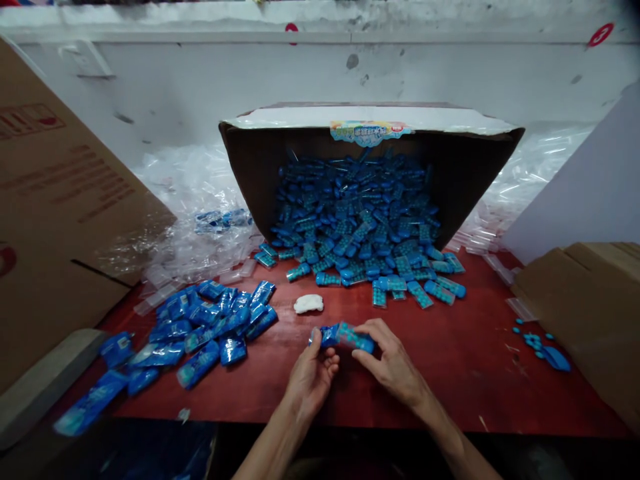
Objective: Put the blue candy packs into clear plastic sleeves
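My left hand [311,375] pinches a blue printed plastic sleeve [329,335] between thumb and fingers. In my right hand [389,357] is a small clear container of blue balls [354,337], its blue cap end toward my right fingers. The container's left end meets the sleeve; how far it sits inside, I cannot tell. Just beyond my hands lies a lumpy white piece [309,304] on the red tabletop [410,413]. To the left is a heap of blue-wrapped packs [215,323].
A cardboard box on its side [480,157] spills a pile of blue-capped containers [360,227]. Clear plastic pieces [185,193] are heaped behind the packs. Cartons stand left [75,193] and right [585,313]. Loose blue balls [533,342] and a blue scoop-like piece [556,359] lie at right.
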`<state>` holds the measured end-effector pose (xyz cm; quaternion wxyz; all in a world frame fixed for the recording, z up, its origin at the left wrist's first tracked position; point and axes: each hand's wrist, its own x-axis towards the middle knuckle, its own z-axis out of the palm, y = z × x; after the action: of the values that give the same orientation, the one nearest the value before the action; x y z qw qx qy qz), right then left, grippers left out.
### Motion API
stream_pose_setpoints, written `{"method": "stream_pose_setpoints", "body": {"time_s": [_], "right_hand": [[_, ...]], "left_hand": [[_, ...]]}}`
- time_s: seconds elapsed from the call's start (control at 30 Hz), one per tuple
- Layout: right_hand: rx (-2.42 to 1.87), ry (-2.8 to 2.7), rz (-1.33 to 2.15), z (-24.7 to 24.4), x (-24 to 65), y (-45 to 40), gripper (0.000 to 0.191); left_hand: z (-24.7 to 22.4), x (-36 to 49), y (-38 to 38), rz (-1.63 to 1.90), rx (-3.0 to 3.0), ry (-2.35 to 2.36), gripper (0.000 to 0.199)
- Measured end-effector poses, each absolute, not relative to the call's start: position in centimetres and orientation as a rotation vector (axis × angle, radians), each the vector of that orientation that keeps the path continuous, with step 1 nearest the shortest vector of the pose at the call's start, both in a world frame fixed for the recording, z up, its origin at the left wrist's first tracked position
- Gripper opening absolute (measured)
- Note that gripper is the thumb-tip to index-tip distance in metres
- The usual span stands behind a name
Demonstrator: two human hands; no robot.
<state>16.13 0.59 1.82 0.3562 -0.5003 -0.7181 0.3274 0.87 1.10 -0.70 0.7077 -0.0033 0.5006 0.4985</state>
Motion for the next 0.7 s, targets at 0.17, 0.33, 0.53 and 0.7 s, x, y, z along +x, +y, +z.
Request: {"method": "stream_pose_setpoints", "body": {"time_s": [0.17, 0.33, 0.53, 0.7], "right_hand": [[-1.343, -1.911, 0.828, 2.0, 16.0, 0.3, 0.022], [-1.391, -1.949, 0.802, 2.5, 15.9, -0.1, 0.024], [-1.351, -2.01, 0.785, 2.9, 15.9, -0.3, 0.023], [-1.278, -1.933, 0.82, 2.7, 16.1, -0.5, 0.024]], "left_hand": [[-1.0, 0.7, 0.8, 1.17, 0.075, 1.078, 0.025], [-1.0, 0.7, 0.7, 1.184, 0.118, 1.086, 0.027], [-0.7, 0.5, 0.5, 1.24, 0.294, 1.097, 0.026], [-1.1, 0.3, 0.6, 1.235, 0.36, 1.106, 0.026]]}}
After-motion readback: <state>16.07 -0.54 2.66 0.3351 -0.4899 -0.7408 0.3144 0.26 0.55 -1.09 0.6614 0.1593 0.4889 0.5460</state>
